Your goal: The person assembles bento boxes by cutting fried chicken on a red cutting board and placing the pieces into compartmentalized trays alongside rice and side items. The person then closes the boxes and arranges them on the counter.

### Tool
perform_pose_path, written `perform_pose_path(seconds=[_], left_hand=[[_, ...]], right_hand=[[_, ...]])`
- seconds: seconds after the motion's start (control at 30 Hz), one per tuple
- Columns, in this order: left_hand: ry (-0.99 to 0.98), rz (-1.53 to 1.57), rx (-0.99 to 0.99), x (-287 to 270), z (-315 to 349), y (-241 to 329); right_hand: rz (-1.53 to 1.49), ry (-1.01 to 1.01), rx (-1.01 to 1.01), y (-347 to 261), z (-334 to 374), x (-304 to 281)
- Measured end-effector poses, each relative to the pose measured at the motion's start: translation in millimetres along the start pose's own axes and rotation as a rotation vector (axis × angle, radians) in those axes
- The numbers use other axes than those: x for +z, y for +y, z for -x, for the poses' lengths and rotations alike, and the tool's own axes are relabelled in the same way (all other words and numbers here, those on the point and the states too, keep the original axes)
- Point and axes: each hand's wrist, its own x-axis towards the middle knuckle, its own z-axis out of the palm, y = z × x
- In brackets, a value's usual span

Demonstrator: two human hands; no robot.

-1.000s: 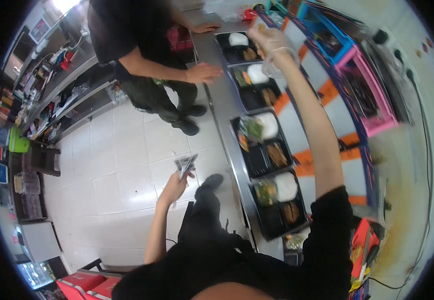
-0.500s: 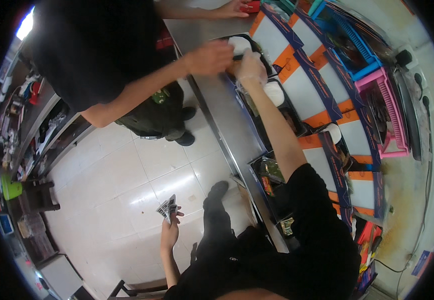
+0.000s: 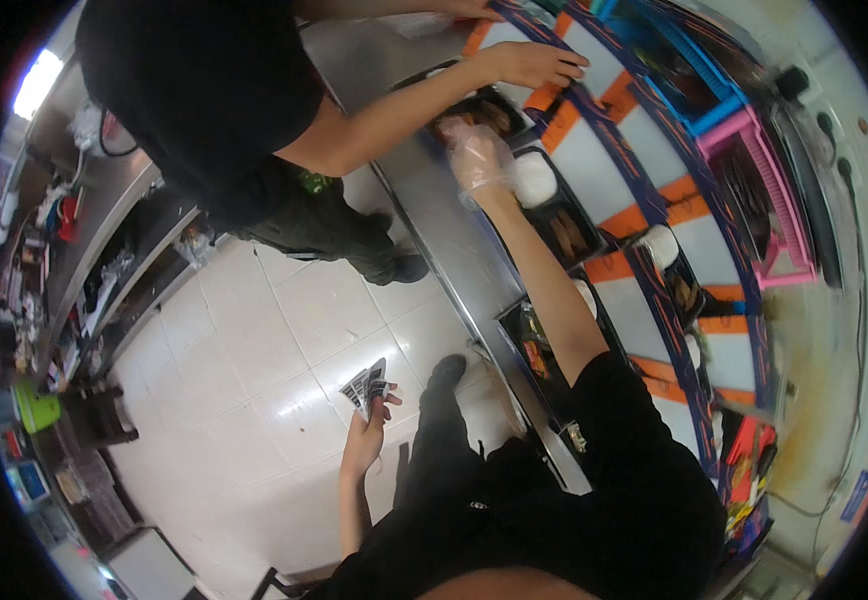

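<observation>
Beside the table [image 3: 432, 225], your left hand [image 3: 366, 437] gripped printed packets [image 3: 362, 390], likely light, flimsy, best pinched by an edge; whether your right hand [image 3: 481, 165] gripped anything at a black tray [image 3: 521, 122] couldn't be told.

Txt: none reading clearly | B/W pkts [image 3: 363, 388] in L hand [image 3: 364, 440] showing print, too sm. | orange/wht boxes [image 3: 689, 198] bearing dk marks, illeg.
</observation>
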Motion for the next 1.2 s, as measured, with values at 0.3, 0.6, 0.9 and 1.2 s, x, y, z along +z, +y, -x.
perform_pose_path(seconds=[0.3, 0.6, 0.9, 1.2], left_hand=[[-0.193, -0.605, -0.093, -3, -91, -103], [-0.674, -0.952, -0.265, 14, -123, -217], [-0.421, -0.769, -0.383, 108, 10, -121], [-0.396, -0.679, -0.477, 116, 22, -115]], right_hand=[[-0.651, -0.253, 0.121, -29, 286, -291], [0.279, 0.094, 1.223, 139, 539, -605], [0.457, -0.336, 1.34, 306, 638, -575], [0.276, -0.033, 1.047, 318, 676, -545]])
